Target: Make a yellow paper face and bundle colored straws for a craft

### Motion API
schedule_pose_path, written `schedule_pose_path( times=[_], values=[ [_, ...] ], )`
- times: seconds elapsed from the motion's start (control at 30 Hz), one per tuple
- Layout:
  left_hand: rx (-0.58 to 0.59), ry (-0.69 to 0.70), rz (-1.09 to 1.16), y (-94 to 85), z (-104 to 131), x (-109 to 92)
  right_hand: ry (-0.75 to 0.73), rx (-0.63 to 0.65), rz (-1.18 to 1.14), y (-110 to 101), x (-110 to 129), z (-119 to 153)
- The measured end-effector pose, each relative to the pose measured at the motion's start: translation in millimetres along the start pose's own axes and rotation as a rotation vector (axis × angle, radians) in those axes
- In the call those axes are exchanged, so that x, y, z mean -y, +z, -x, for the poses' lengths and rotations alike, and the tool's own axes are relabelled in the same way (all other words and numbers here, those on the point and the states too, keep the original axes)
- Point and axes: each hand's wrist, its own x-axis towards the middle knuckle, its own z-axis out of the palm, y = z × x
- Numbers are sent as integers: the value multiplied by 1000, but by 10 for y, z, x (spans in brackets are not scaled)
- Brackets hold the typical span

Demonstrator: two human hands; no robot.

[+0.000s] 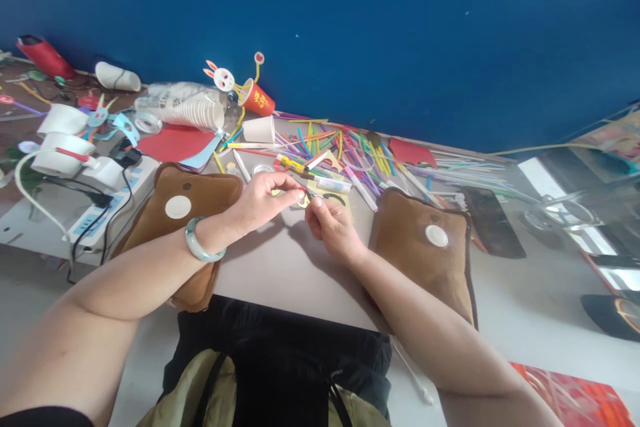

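My left hand (267,199), with a pale green bangle (204,240) on its wrist, is closed in a pinch over the middle of the table. A small red piece (303,191) shows at its fingertips. Close beside it, my right hand (331,223) is closed around a small dark tool (309,195), perhaps scissors; its kind is mostly hidden by the fingers. The tool's tip meets the red piece or lies right by it. Just beyond the hands lie a glue stick (334,185), a yellow marker (291,163) and a purple marker (362,189).
Brown cushioned warmers lie left (200,197) and right (420,240). Coloured straws (320,140) pile along the blue wall. A red cup with a rabbit figure (257,99), stacked paper cups (190,110), a corded power strip (107,203) and a phone (493,221) surround the work area.
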Motion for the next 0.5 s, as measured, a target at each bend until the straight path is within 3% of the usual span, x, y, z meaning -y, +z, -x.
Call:
schedule_pose_path(
  times=[0.5],
  values=[
    [-24,1,25,-4,8,1,-20,-9,0,-5,-9,3]
  ],
)
